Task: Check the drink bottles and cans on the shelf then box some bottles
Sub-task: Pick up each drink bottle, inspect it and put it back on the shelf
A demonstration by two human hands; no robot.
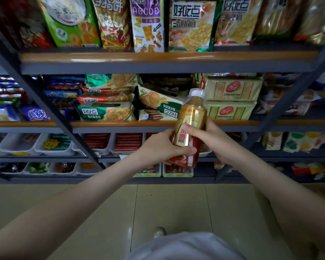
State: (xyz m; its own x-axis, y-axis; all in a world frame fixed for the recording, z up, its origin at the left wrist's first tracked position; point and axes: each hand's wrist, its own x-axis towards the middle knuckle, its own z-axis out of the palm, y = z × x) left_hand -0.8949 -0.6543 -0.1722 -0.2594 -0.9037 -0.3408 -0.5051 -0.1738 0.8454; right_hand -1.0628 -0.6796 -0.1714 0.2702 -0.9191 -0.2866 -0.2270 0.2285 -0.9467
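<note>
Holding a drink bottle [192,111] up in both hands, mid-air in front of a snack shelf [158,58]. Looks full, so fairly heavy; smooth plastic, prob. slippery, firm w/ slight give; best taken round the labelled middle. Left hand [158,149] wraps the lower body, right hand [214,141] curls round the middle, thumb on label. Both arms stretched fwd.

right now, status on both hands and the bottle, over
Both hands on bottle: left hand low, right hand at mid-label. White cap on, bottle held up before the snack shelf. No box in view.
</note>
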